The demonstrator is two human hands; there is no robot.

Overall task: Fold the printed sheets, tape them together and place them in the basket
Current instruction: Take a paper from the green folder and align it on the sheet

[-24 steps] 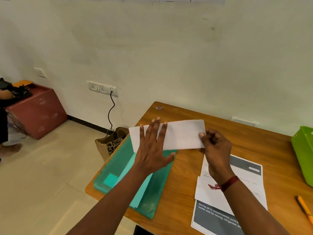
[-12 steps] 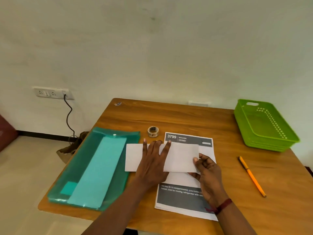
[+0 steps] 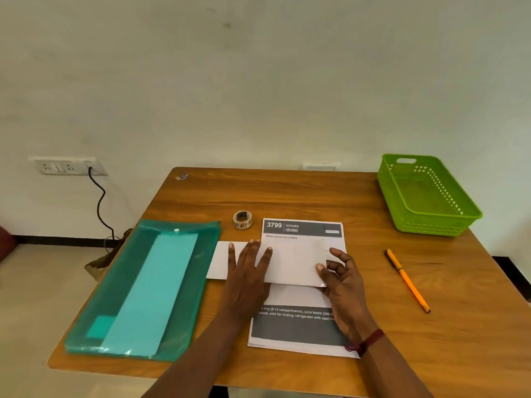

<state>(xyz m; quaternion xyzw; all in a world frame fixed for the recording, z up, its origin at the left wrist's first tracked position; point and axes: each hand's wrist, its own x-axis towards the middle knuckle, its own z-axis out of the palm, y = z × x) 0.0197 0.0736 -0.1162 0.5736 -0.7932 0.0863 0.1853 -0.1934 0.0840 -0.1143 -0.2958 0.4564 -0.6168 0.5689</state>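
Two hands [image 3: 247,272] [image 3: 344,285] hold a smooth rectangular folded sheet [image 3: 293,262] flat.

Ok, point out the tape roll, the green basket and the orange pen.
tape roll [image 3: 242,224], head view, front outer wall of the ring.
green basket [image 3: 431,224], head view, near side wall.
orange pen [image 3: 408,280], head view, middle of the barrel.

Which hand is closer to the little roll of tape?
Left. The left hand lies flat on the folded sheet, with the tape roll just beyond its fingers. The right hand pinches that sheet's right edge, farther from the roll.
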